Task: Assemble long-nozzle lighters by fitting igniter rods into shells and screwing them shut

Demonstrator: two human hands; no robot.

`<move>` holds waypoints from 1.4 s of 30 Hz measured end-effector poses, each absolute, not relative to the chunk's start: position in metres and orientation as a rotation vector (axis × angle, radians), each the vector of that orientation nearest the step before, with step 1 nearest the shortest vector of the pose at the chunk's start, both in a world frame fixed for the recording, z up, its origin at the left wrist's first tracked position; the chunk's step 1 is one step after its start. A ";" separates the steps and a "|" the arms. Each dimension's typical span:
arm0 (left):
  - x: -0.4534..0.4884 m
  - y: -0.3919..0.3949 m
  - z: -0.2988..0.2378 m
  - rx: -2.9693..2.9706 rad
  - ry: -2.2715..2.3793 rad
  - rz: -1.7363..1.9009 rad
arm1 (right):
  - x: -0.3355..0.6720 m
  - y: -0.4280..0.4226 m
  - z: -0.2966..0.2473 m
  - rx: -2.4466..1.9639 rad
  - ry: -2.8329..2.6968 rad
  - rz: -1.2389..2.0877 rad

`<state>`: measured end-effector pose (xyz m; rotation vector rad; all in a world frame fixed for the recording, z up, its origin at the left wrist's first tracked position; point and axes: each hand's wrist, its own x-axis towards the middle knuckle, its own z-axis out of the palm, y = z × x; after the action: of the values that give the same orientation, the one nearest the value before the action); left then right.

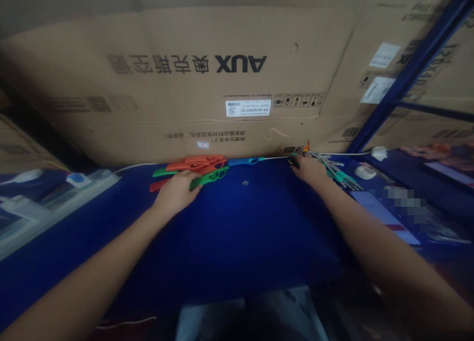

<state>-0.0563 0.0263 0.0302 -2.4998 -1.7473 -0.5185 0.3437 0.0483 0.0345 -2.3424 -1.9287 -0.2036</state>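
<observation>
My left hand rests on a pile of long plastic tools at the far edge of a blue table. Its fingers curl over a green tool, with red ones just behind it. A blue tool lies between the two hands. My right hand reaches to the back of the table, fingers closed around a small dark object that I cannot make out. Right beside this hand lies a bundle of grey and teal tools.
Large cardboard boxes form a wall right behind the table. A blue metal post rises at the right. White round items and printed sheets lie at the right. A clear tray sits at the left.
</observation>
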 end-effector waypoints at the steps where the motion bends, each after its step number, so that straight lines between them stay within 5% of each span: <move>1: -0.056 0.026 0.031 -2.495 -1.738 -0.525 | 0.341 0.045 0.038 -2.323 -1.927 -0.211; 10: -0.055 0.024 0.034 -2.476 -1.603 -0.632 | 0.283 -0.006 0.072 -1.835 -2.265 -0.149; 42: -0.044 -0.002 0.037 -3.062 -1.561 -0.480 | 0.253 -0.029 0.023 -0.789 -2.565 0.165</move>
<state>-0.0437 -0.0018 0.0375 -3.0625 -1.5609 -0.4800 0.2531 -0.0290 0.0228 -0.7891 -2.5651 0.1645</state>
